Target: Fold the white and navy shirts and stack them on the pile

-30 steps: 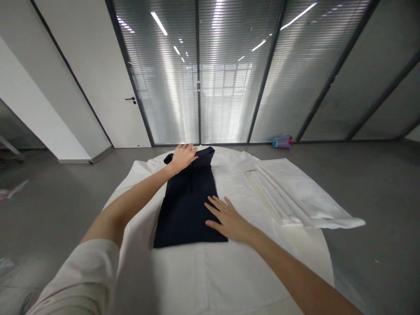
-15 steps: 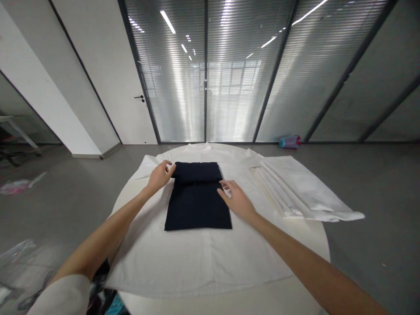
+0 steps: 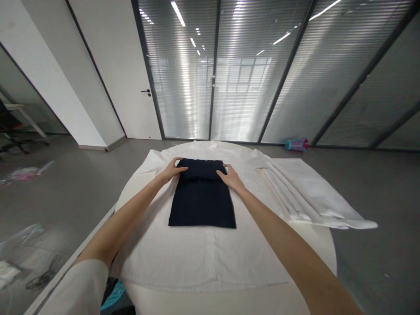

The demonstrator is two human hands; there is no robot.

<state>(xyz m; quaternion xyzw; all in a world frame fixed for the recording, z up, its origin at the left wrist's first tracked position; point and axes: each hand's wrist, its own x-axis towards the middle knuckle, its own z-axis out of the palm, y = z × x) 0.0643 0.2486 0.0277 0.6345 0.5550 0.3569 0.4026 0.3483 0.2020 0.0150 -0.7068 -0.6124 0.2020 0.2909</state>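
Observation:
A dark navy garment point(image 3: 202, 202) lies folded into a narrow rectangle on a white shirt point(image 3: 183, 258) spread over a round white table point(image 3: 315, 245). Its far end is folded over into a thick roll. My left hand point(image 3: 172, 169) grips the left end of that roll, fingers curled on the cloth. My right hand point(image 3: 230, 176) holds the right end of the roll the same way. Both arms reach forward over the white shirt.
A folded white garment point(image 3: 305, 197) lies on the table's right side, one end hanging past the edge. A pink and blue object point(image 3: 296, 144) lies on the grey floor by the glass wall. Plastic bags and clutter sit on the floor at left.
The navy garment's far end got folded toward me. My left hand came back from the far end, and my right hand moved from the garment's lower right up to the fold.

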